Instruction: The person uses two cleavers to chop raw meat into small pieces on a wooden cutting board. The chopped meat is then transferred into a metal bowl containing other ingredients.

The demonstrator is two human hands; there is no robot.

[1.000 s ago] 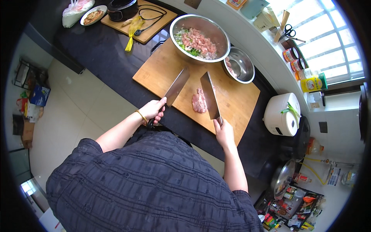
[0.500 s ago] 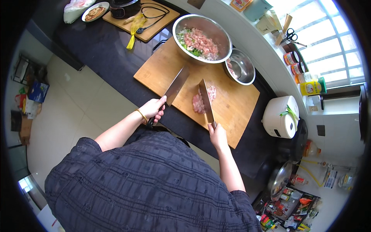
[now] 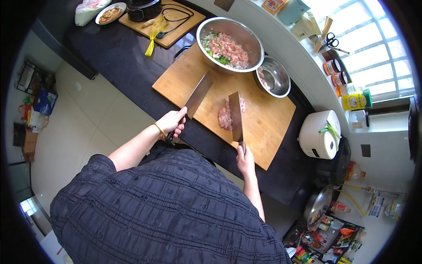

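Note:
My left hand is closed round the dark handle of a cleaver, whose wide blade is held over the left part of the wooden cutting board. In my right hand is a second cleaver, its blade over a small heap of chopped pink meat on the board. The blade hides part of that meat. Beyond it, a large steel bowl holds minced meat and chopped green and white pieces. Right of that bowl, a smaller steel bowl has some meat pieces at its left side.
A dark counter runs beneath the board. A white rice cooker with green onion pieces on top stands at the right. At the far left are a second board with a cord, a yellow bag and a plate of flatbread.
My right-hand cleaver has turned, so more of its blade face shows over the meat, and that hand sits slightly lower. The left cleaver has shifted slightly.

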